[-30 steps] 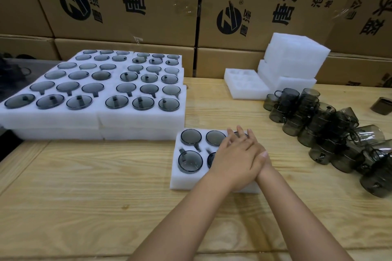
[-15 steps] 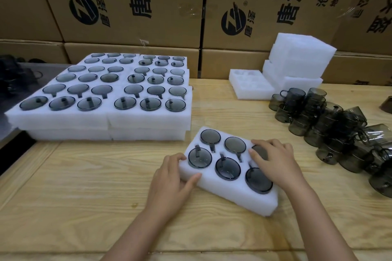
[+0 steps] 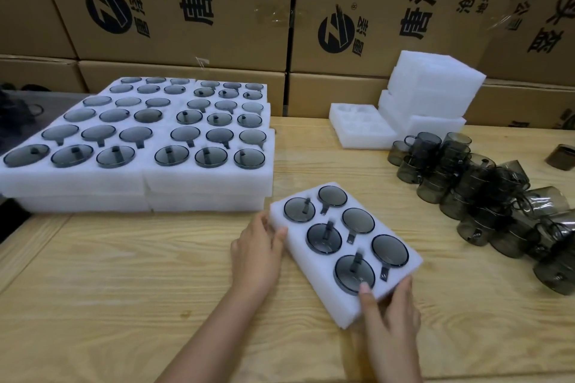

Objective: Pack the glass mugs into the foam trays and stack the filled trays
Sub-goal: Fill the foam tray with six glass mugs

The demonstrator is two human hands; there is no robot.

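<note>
A white foam tray [image 3: 298, 261] filled with several smoky glass mugs lies slanted on the wooden table in front of me. My left hand [image 3: 258, 255] grips its left edge, thumb on the top face. My right hand [image 3: 389, 317] holds its near right corner, thumb lying over the rim of the nearest mug [image 3: 354, 274]. At the left stands a two-layer stack of filled trays [image 3: 137, 177]. Loose dark glass mugs [image 3: 485, 196] lie heaped at the right.
An empty foam tray [image 3: 361, 134] and a pile of white foam trays [image 3: 432, 87] sit at the back right. Printed cardboard boxes [image 3: 186, 9] wall off the back. One mug [image 3: 561, 157] lies apart at the far right edge.
The filled tray has turned further clockwise and slid toward me. My left hand moved up along its left edge; my right hand came off the top to its near corner.
</note>
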